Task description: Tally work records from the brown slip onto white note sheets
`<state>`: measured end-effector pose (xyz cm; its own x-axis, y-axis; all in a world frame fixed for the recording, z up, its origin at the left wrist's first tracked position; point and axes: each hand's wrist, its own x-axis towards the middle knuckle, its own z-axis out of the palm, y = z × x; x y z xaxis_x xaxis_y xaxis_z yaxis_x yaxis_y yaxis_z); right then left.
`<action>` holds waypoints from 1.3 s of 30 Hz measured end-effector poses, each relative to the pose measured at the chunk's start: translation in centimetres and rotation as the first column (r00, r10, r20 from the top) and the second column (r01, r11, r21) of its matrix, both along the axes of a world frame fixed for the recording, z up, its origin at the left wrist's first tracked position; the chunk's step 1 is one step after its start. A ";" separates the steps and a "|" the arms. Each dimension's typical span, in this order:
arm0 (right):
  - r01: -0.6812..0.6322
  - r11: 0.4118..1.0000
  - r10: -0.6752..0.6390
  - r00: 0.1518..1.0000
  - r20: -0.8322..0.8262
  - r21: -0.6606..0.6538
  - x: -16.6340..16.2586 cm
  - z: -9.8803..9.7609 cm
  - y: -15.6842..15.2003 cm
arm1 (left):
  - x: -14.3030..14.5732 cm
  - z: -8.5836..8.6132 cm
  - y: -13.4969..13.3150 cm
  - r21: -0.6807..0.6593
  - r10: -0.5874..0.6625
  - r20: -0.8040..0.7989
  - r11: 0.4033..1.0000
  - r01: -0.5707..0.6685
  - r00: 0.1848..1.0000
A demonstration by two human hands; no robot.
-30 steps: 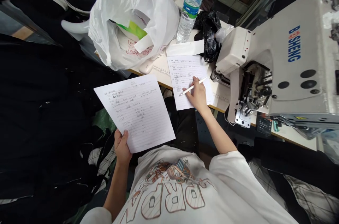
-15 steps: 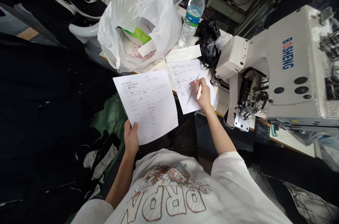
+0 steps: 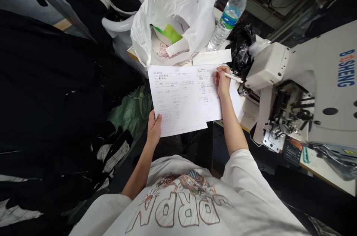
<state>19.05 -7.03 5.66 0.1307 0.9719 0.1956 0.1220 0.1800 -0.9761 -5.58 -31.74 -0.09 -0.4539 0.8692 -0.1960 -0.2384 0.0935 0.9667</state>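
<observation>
head | left hand (image 3: 154, 129) grips sheet (image 3: 175, 100) | right hand (image 3: 222, 81) holds pen (image 3: 233, 76) on second sheet (image 3: 208, 98)

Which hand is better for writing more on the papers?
Probably the right hand: it grips the white pen right over a handwritten sheet. The left hand is busy holding the other sheet by its edge.

Sewing machine (image 3: 329, 80), white plastic bag (image 3: 145, 28), water bottle (image 3: 227, 20)
</observation>
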 end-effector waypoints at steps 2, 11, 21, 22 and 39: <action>0.013 1.000 -0.014 0.993 -0.121 -0.008 0.1 -0.2 0.1 | -0.1 0.0 0.2 0.019 0.008 -0.008 1.000 -0.008 1.000; 0.069 0.997 -0.072 0.958 -0.279 -0.018 0.3 -0.3 0.4 | -0.5 0.4 1.1 0.055 0.019 0.067 0.998 -0.023 0.998; 0.076 0.996 -0.087 0.956 -0.280 -0.048 0.4 -0.5 0.7 | -0.3 0.7 1.2 0.005 0.043 0.099 0.999 -0.044 0.994; 0.078 0.996 -0.089 0.957 -0.277 -0.051 0.3 -0.5 0.6 | -0.3 0.6 1.2 -0.002 0.043 0.095 0.999 -0.043 0.995; 0.040 0.999 -0.033 0.978 -0.208 0.029 0.1 -0.7 0.3 | -1.0 1.4 2.0 0.008 0.097 0.003 0.995 -0.097 0.995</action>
<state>19.14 -6.74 4.91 0.2071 0.9593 0.1921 -0.0750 0.2113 -0.9745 -6.60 -29.70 1.32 -0.5358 0.8226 -0.1906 -0.2486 0.0620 0.9666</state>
